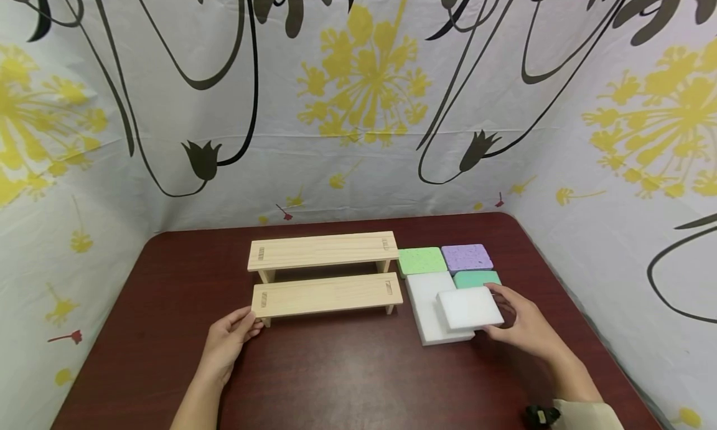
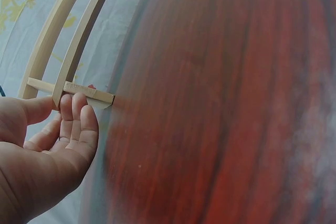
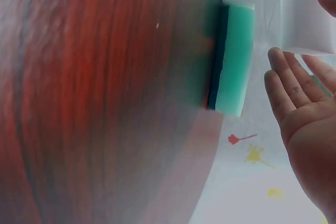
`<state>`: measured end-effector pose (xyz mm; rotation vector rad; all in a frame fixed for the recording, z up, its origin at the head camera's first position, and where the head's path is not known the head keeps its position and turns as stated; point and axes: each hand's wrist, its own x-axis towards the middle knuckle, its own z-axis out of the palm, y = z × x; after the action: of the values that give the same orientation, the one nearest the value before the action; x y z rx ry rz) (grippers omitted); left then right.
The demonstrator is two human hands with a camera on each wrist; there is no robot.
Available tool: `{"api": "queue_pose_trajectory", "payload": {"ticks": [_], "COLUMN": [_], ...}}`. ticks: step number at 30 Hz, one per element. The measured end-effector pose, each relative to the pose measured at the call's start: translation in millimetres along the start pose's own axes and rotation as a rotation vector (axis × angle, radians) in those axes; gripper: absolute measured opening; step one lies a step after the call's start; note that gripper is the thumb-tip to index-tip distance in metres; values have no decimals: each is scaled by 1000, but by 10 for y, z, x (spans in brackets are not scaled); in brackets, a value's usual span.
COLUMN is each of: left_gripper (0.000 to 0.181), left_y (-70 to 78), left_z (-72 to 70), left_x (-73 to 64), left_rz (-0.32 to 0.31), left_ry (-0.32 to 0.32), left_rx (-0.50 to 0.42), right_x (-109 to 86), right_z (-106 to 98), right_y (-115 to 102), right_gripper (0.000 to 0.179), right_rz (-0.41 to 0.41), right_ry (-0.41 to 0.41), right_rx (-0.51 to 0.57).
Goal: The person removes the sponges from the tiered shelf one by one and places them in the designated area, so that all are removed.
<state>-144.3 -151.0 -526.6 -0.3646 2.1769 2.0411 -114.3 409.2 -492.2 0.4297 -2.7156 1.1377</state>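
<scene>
A two-step wooden rack (image 1: pixel 327 295) stands on the table, its rear step higher than the front one. My left hand (image 1: pixel 224 343) pinches the front step's left corner between thumb and fingers; in the left wrist view the left hand (image 2: pixel 58 145) is at that end. With thumb and fingers, my right hand (image 1: pixel 523 324) holds a white sponge (image 1: pixel 469 308) by its right end. This sponge overlaps a larger white block (image 1: pixel 427 302) and the near edge of a teal sponge (image 1: pixel 478 279). The right wrist view shows the teal sponge's (image 3: pixel 236 61) dark underside layer.
A light green sponge (image 1: pixel 422 260) and a purple sponge (image 1: pixel 467 257) lie behind the white block, right of the rack. Everything stands on a dark red-brown table (image 1: pixel 336 380). Patterned cloth (image 1: pixel 358 168) hangs at the back and both sides.
</scene>
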Motion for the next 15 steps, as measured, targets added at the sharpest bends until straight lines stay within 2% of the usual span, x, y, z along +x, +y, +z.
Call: {"api": "queue_pose_trajectory", "payload": {"ticks": [15], "left_gripper": [41], "left_y": [0], "left_z": [10], "left_x": [-3], "left_rz": [2], "left_ry": [5], "left_rx": [-8], "right_x": [-159], "right_z": [-178], "right_y": [151], "right_gripper": [81], "right_rz": [40], "right_ry": [24], "right_rx": [-9]}}
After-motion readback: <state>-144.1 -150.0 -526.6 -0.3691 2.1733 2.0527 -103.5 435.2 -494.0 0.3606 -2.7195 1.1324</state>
